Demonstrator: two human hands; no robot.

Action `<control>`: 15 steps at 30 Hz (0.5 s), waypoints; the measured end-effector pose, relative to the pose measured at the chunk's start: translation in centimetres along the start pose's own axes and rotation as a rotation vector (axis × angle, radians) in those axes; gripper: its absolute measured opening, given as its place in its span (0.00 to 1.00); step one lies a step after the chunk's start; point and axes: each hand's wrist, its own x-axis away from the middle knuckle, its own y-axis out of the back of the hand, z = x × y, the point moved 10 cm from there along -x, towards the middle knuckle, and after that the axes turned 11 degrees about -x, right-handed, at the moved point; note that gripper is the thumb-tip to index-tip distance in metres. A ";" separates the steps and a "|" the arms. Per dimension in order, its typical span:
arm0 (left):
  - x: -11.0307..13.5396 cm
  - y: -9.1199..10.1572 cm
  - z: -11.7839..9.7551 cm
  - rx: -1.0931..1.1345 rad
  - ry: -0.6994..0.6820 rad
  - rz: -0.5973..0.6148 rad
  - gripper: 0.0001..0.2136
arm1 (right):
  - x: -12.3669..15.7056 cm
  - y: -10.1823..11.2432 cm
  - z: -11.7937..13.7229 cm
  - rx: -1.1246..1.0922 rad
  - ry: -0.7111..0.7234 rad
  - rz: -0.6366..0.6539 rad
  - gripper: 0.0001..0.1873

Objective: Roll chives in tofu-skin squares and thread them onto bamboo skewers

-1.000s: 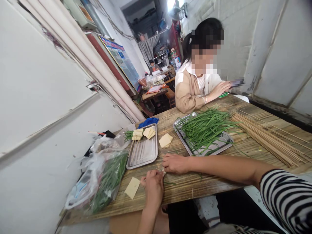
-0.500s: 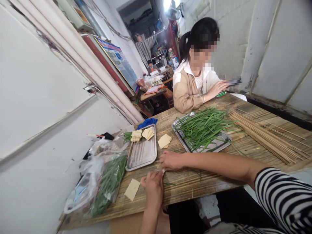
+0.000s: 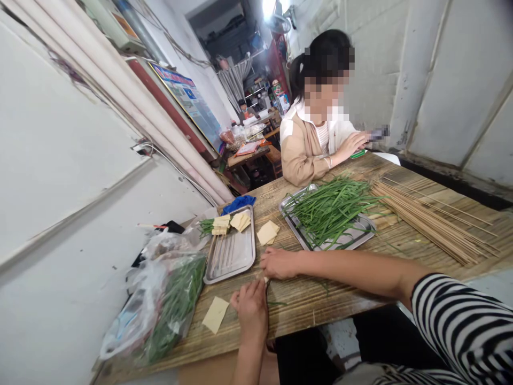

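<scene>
Our left hand [image 3: 250, 309] and right hand [image 3: 278, 263] met fingertip to fingertip at the near edge of the table [image 3: 320, 305], both pinched on a small pale piece [image 3: 266, 279]. A loose tofu sheet [image 3: 215, 314] lay just left, beside a plastic bag [image 3: 130, 320] of greens. Beyond, one steel tray [image 3: 234, 255] held tofu squares [image 3: 240, 220] at its far end. A second tray [image 3: 365, 232] held a heap of chives [image 3: 332, 206], with skewers [image 3: 433, 224] alongside.

Tabletop [image 3: 340, 305]: ribbed bamboo slats, matt and rough — the skewers [image 3: 433, 227] are the same bare wood. The 2 trays, left tray [image 3: 234, 259] and right tray [image 3: 363, 234], are sheet metal with a dull sheen; the bag [image 3: 136, 315] is thin, glossy, crumpled plastic. The pale sheet [image 3: 215, 314] looks matt and smooth.
</scene>
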 end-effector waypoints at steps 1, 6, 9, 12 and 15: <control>-0.1 0.1 0.0 0.008 -0.006 -0.008 0.12 | 0.2 0.2 -0.1 -0.004 -0.024 -0.007 0.08; -0.2 -0.2 -0.1 0.017 -0.019 0.040 0.11 | 5.5 5.9 -1.8 -0.042 -0.246 -0.229 0.13; 0.1 -0.3 0.2 0.001 -0.016 0.034 0.12 | 13.9 10.9 -3.9 -0.026 -0.449 -0.419 0.12; 0.6 -1.2 0.8 0.018 -0.041 0.032 0.12 | 25.1 14.1 -6.5 0.087 -0.834 -0.516 0.14; 1.1 -2.4 1.2 0.050 -0.097 0.023 0.13 | 36.4 14.5 -8.0 0.219 -1.336 -0.422 0.15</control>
